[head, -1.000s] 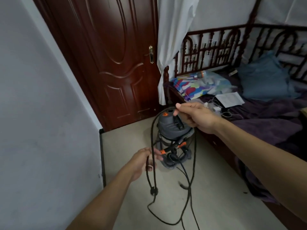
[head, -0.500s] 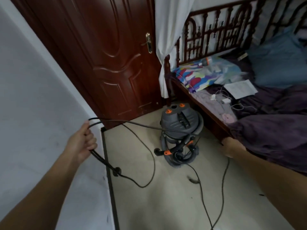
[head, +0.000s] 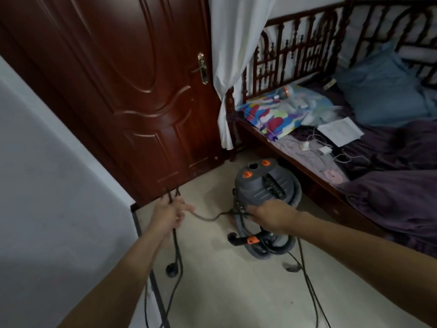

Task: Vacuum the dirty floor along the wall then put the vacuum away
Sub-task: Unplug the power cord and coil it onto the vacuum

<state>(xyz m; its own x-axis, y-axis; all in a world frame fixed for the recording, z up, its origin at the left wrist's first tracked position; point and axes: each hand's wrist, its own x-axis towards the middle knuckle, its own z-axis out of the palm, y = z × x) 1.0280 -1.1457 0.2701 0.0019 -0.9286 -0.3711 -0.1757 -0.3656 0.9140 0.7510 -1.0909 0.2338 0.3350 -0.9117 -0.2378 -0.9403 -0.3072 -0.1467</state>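
Observation:
A grey canister vacuum [head: 262, 183] with orange knobs stands on the pale floor beside the bed, its hose coiled at its base. My left hand [head: 169, 213] grips loops of the black power cord [head: 176, 247], whose plug [head: 170, 269] dangles below. A stretch of cord runs from that hand across to my right hand [head: 272, 215], which pinches it in front of the vacuum. More cord trails over the floor toward me on the right.
A dark red door [head: 132, 91] is shut behind the vacuum. A grey wall [head: 52, 197] with a dark corner strip runs along the left. A wooden bed [head: 314, 183] with purple bedding, papers and chargers fills the right. A white curtain [head: 234, 55] hangs at the bedpost.
My left hand came in from the wall toward the middle with the cord loops. My right hand rose from the bed's edge to in front of the vacuum and took hold of the cord.

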